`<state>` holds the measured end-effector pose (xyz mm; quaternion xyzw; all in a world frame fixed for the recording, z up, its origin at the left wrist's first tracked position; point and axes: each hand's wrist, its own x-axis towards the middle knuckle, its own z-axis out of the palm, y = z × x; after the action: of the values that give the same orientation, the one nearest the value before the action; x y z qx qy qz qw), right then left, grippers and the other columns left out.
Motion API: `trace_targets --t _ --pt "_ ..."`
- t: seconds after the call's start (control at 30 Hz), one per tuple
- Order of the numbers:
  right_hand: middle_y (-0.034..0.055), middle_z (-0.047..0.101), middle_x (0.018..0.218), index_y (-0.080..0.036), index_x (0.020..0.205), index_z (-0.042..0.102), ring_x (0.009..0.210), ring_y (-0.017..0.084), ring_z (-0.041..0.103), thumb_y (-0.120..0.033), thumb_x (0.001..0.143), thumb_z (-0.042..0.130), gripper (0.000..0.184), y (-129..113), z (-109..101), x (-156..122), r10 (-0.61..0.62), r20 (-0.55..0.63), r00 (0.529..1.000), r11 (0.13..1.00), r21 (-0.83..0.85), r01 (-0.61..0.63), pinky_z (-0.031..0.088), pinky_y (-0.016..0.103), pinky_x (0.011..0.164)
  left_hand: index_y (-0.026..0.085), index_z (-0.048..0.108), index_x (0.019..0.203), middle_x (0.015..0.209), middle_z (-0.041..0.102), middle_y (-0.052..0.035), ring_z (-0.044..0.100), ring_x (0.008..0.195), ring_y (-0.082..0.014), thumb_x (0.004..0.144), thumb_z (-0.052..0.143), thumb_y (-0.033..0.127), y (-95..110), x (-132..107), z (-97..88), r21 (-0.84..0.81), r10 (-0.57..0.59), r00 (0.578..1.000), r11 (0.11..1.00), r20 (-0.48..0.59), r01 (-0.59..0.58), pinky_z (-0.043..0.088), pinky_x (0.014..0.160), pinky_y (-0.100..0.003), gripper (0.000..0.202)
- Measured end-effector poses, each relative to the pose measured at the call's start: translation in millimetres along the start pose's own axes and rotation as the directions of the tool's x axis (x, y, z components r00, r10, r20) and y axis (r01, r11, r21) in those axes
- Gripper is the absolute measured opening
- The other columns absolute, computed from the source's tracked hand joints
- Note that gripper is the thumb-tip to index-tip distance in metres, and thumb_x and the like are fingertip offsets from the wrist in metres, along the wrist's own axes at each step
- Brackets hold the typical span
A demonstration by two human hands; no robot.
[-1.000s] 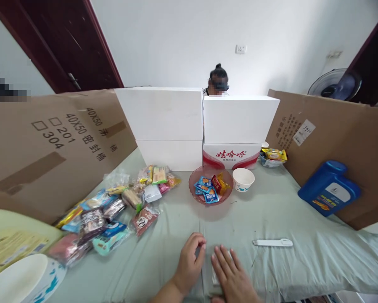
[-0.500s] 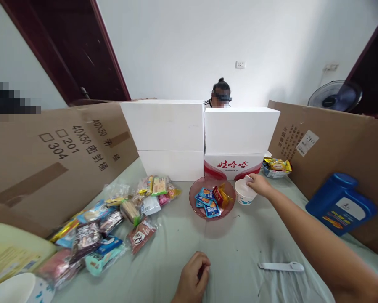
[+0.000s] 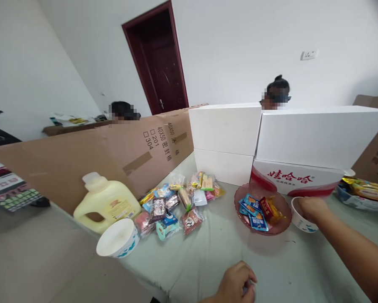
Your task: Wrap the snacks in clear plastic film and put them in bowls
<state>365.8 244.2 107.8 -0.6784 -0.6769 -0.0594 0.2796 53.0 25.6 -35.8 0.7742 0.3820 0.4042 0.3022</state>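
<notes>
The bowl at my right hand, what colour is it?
That bowl is white with blue markings near its base, shown best in the head view.

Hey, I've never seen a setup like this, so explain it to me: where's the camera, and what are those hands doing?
There's no machine here, just a person's two bare hands. Every picture comes from one camera worn on that person's head, looking forward and down.

The right hand has its fingers inside a small paper bowl; whatever they may hold is hidden. The left hand rests loosely curled on the cloth-covered table.

Also on the table are a pink dish of wrapped snacks, a pile of packets, a larger-looking bowl and a yellowish jug.
</notes>
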Motion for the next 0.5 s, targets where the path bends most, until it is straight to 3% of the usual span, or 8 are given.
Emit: trace_targets --t 0.1,0.2,0.23,0.3,0.37,0.43,0.5 --pt "0.0123 0.066 0.071 -0.010 0.067 0.067 0.068 0.017 0.064 -0.026 0.087 0.060 0.026 12 -14 -4 -0.050 0.212 0.976 0.997 -0.043 0.060 0.043 0.032 0.064 0.020 0.057 0.094 0.089 0.062 -0.0072 0.060 0.075 -0.0186 0.067 0.055 0.013 9 11 -29.2 0.054 0.070 0.996 0.996 -0.047 -0.067 0.052 0.067 -0.030 0.028" --pt "0.0170 0.070 0.088 -0.014 0.080 0.073 0.081 0.022 0.066 -0.023 0.074 0.072 0.011 30 -27 -25 -0.103 0.299 0.949 0.991 -0.056 0.125 0.042 0.035 0.071 0.020 0.058 0.101 0.100 0.063 -0.0080 0.059 0.096 -0.0211 0.077 0.051 0.013 17 51 -90.1 0.306 0.083 0.992 0.951 -0.092 -0.051 0.050 0.087 -0.035 0.026" --pt "0.0172 0.070 0.094 -0.017 0.086 0.074 0.084 0.024 0.067 -0.025 0.073 0.073 0.016 38 -29 -37 -0.123 0.306 0.944 0.988 -0.051 0.146 0.043 0.036 0.073 0.019 0.058 0.104 0.107 0.063 -0.0092 0.058 0.103 -0.0218 0.078 0.051 0.012 16 70 -113.4 0.435 0.055 0.994 0.900 -0.092 -0.009 0.047 0.093 -0.037 0.028" --pt "0.0161 0.070 0.101 -0.023 0.092 0.074 0.086 0.025 0.068 -0.035 0.076 0.068 0.020 59 -28 -68 -0.177 0.302 0.937 0.982 -0.014 0.190 0.046 0.038 0.074 0.019 0.055 0.117 0.123 0.058 -0.0101 0.050 0.120 -0.0231 0.078 0.052 0.011 8 112 -156.5 0.684 -0.098 0.993 0.719 -0.073 0.121 0.038 0.105 -0.038 0.040" --pt "0.0146 0.071 0.102 -0.030 0.094 0.073 0.088 0.026 0.069 -0.043 0.076 0.066 0.023 79 -21 -105 -0.238 0.282 0.929 0.971 0.067 0.229 0.050 0.037 0.073 0.014 0.049 0.128 0.139 0.047 -0.0155 0.037 0.133 -0.0296 0.076 0.053 0.008 -7 150 -187.9 0.725 -0.145 0.983 0.664 -0.114 0.182 0.025 0.112 -0.047 0.052" --pt "0.0133 0.072 0.094 -0.033 0.088 0.073 0.084 0.025 0.070 -0.050 0.076 0.064 0.023 91 -12 -145 -0.251 0.206 0.946 0.965 0.126 0.229 0.053 0.037 0.075 0.011 0.048 0.131 0.143 0.043 -0.0184 0.029 0.138 -0.0359 0.072 0.060 0.010 -25 177 -204.4 0.736 -0.186 0.975 0.641 -0.125 0.216 0.016 0.113 -0.054 0.060" --pt "0.0109 0.073 0.087 -0.034 0.083 0.072 0.079 0.026 0.070 -0.055 0.075 0.060 0.025 91 -5 -184 -0.235 0.121 0.964 0.962 0.171 0.213 0.055 0.039 0.074 0.010 0.049 0.129 0.141 0.045 -0.0200 0.030 0.137 -0.0383 0.069 0.063 0.011 -40 192 -208.2 0.731 -0.221 0.967 0.639 -0.124 0.240 0.014 0.113 -0.055 0.061"
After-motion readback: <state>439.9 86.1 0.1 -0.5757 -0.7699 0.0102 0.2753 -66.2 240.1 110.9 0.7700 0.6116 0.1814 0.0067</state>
